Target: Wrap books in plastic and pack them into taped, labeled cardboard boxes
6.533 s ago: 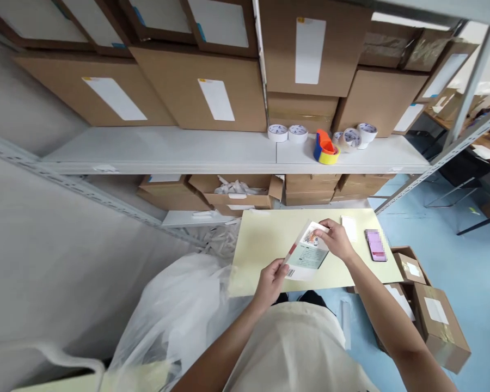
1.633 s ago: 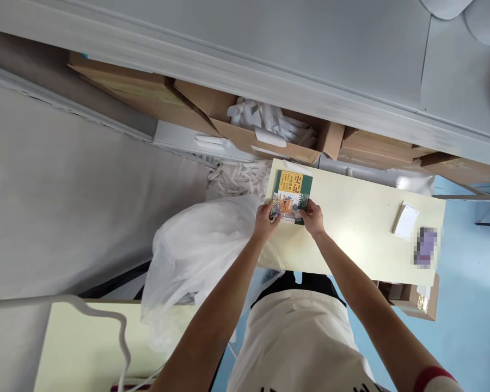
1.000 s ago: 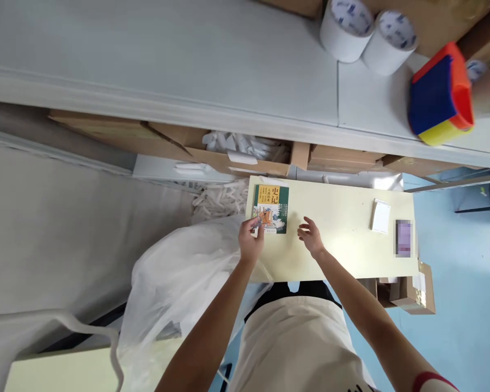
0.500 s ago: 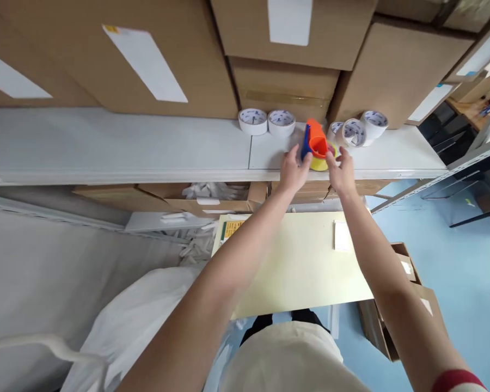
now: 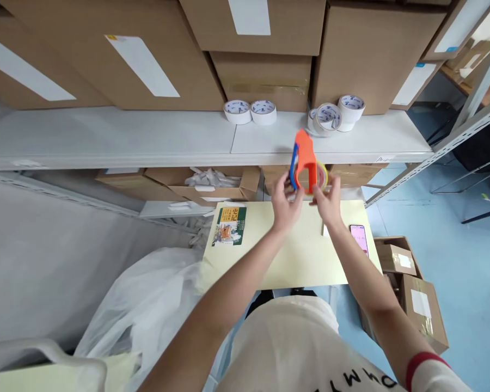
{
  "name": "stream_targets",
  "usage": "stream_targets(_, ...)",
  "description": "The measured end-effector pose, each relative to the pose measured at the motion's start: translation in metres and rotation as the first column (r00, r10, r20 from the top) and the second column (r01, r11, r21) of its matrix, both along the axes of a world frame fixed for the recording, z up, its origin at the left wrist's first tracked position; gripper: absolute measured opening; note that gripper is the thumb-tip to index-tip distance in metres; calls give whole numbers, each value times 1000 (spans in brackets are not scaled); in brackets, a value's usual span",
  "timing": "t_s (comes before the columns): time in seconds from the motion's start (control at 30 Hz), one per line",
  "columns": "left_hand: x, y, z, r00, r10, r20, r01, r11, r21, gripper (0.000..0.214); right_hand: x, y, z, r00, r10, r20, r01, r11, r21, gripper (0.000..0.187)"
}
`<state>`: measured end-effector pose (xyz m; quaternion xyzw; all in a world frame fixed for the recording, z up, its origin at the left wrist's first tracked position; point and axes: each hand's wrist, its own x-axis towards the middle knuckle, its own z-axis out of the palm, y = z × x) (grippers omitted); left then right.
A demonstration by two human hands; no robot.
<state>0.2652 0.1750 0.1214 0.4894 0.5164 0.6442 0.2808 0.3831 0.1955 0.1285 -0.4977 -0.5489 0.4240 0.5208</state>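
Observation:
Between my two hands, in front of the shelf edge, is an orange tape dispenser (image 5: pixel 306 149) with a blue part on its left and a yellow ring on its right. My left hand (image 5: pixel 286 198) grips its lower left side, fingers curled at the blue part. My right hand (image 5: pixel 327 201) closes on the lower right side by the yellow ring. Behind it on the grey shelf (image 5: pixel 155 130) stand white tape rolls: a pair (image 5: pixel 237 112) to the left and a small cluster (image 5: pixel 328 118) to the right, one of them tilted.
Cardboard boxes (image 5: pixel 265 81) line the shelf's back. Below is a pale yellow table (image 5: pixel 286 267) with a printed card (image 5: pixel 229 226) and a phone (image 5: pixel 359 239). Boxes (image 5: pixel 422 307) stand on the blue floor at right; white plastic sheeting (image 5: pixel 147 305) hangs at left.
The tape dispenser has been lifted off the shelf and brought toward me, past the shelf's front edge. Both hands have closed on it, and the view has shifted so more of the table shows.

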Motion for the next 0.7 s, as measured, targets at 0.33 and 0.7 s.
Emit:
stream_targets(0.33, 45, -111, -174, 961, -67, 267, 211, 800, -561, 45, 55, -126, -178, 990, -121, 75, 142, 860, -490, 69)
stream_targets(0.7, 61, -112, -233, 902, -141, 408, 391, 667, -634, 53, 88, -136, -233, 982, -137, 129, 185, 821, -540, 90)
